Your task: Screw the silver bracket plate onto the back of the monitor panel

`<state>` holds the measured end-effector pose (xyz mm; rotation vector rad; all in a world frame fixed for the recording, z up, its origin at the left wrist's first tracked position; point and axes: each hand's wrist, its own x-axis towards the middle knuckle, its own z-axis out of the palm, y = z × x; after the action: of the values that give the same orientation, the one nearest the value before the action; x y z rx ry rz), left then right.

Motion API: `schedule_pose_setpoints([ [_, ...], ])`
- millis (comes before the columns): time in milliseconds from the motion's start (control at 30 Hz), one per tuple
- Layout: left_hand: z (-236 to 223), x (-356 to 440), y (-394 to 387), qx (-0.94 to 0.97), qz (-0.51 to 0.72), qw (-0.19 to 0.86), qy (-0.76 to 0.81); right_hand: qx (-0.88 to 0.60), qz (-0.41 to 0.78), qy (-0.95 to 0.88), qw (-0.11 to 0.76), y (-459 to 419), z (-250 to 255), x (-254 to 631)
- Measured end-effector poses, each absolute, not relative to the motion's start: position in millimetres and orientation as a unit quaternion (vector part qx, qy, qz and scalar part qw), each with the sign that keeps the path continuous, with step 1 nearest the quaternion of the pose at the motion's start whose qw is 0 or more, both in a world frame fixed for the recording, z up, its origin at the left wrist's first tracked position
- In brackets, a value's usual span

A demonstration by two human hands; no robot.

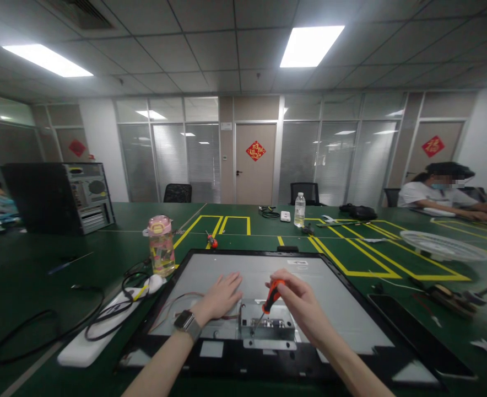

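Note:
A flat monitor panel (342,298) lies face down on the green table, its grey metal back up inside a black frame. A small metal board cover (270,326) sits near its lower middle. My right hand (297,300) is closed around an orange-and-black screwdriver (268,304), whose tip rests on the left corner of the metal cover. My left hand (221,298), with a watch on the wrist, lies flat and open on the panel just left of the cover, over thin red and brown wires (173,304).
A pink-lidded bottle (161,246) and black cables on a white foam strip (103,325) lie to the left. A computer case (61,196) stands far left. Behind are a water bottle (299,209), a fan grille (444,245) and tools at right. A seated person (437,193) works far right.

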<state>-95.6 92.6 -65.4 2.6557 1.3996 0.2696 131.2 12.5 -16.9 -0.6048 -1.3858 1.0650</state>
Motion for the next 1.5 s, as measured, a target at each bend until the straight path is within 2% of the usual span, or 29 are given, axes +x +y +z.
schedule_pose_setpoints([
  [267, -61.4, -93.6, 90.4, 0.868, 0.089, 0.083, 0.482, -0.277, 0.431, -0.578, 0.635, 18.2, -21.6, 132.9],
  [500, -66.3, -94.5, 92.1, 0.868, 0.107, 0.079, 0.479, -0.303, 0.471, -0.556, 0.614, 21.6, -25.6, 134.3],
  [833, -66.2, -94.2, 92.2, 0.869, 0.113, 0.076, 0.476, -0.315, 0.427, -0.621, 0.576, 16.8, -20.7, 136.7],
  [1067, -61.9, -93.1, 88.9, 0.867, 0.103, 0.078, 0.482, -0.318, 0.366, -0.645, 0.591, 14.0, -12.8, 138.2],
  [1500, -64.6, -93.3, 90.6, 0.866, 0.115, 0.082, 0.48, -0.316, 0.409, -0.642, 0.566, 12.2, -11.3, 138.8],
])
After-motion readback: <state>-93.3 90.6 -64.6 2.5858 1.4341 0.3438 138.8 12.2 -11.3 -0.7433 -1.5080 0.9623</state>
